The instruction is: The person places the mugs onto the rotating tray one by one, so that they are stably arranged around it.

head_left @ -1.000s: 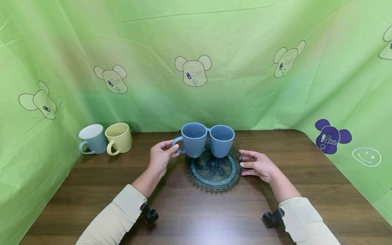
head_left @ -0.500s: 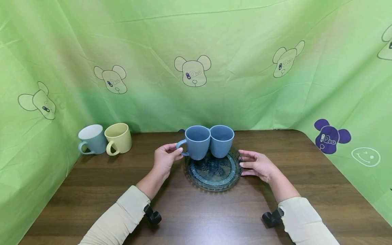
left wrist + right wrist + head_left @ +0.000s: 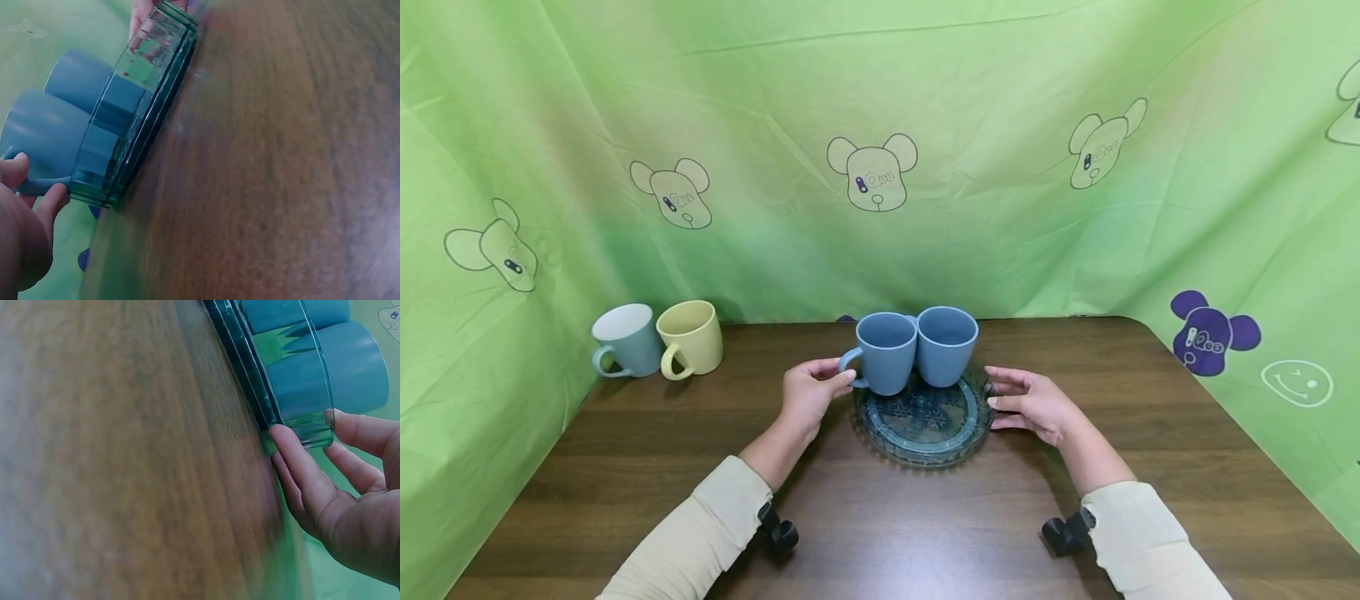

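Note:
My left hand (image 3: 808, 396) pinches the handle of a blue mug (image 3: 887, 358), thumb on top. That mug is upright in the left rear part of a round transparent tray (image 3: 925, 446) with a patterned bottom. In the left wrist view, the mug's lower part shows through the tray's clear wall. A second blue mug (image 3: 946, 346) stands in the tray, close beside the first on its right. My right hand (image 3: 1033, 404) rests its extended, spread fingers against the tray's right side. In the right wrist view, its fingertips (image 3: 279, 432) touch the wall from base to rim.
A blue-grey mug with a white inside (image 3: 632, 346) and a yellow mug (image 3: 700, 342) stand together at the back left of the wooden table (image 3: 895, 533). A green cloth (image 3: 985, 208) with bear-head prints hangs behind the table and along both sides.
My left hand has brought its mug right, down and slightly nearer, close against the second mug in the tray. The second mug shifts slightly right at the end. My right hand stays put.

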Available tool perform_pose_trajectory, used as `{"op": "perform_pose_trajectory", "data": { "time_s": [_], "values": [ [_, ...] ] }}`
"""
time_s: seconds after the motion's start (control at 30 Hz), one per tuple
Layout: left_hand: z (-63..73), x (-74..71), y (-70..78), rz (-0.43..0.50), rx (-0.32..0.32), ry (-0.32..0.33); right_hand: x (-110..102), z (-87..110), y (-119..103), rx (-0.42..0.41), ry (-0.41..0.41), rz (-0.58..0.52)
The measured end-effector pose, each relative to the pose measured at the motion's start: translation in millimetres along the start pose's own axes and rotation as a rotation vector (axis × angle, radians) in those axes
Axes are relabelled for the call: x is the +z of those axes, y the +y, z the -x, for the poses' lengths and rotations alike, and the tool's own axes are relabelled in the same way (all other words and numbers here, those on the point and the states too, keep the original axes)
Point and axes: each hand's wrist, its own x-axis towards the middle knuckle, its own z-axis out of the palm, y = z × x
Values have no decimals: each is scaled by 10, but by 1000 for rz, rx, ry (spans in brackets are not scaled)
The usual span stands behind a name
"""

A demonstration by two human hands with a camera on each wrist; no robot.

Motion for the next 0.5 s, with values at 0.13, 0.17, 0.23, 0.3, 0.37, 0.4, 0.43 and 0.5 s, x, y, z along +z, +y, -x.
{"op": "perform_pose_trajectory", "data": {
  "time_s": [0.13,0.17,0.23,0.3,0.37,0.4,0.43,0.5],
  "values": [
    [-3,10,2,-118,8,11,-3,-1,1,2,1,-2],
    [-6,12,0,-149,12,13,-3,-1,1,3,2,-2],
    [-7,15,0,-207,16,23,-4,-1,2,2,4,-2],
    [-13,17,-7,-236,26,27,-3,0,4,4,6,-2],
    [-21,17,-18,-240,32,32,-1,1,5,8,11,-1],
    [-21,17,-19,-236,36,33,1,4,4,8,12,1],
    [-25,19,-25,-234,43,33,4,5,4,11,16,0],
    [-27,18,-34,-226,56,27,7,9,2,12,19,3]
  ]
}}
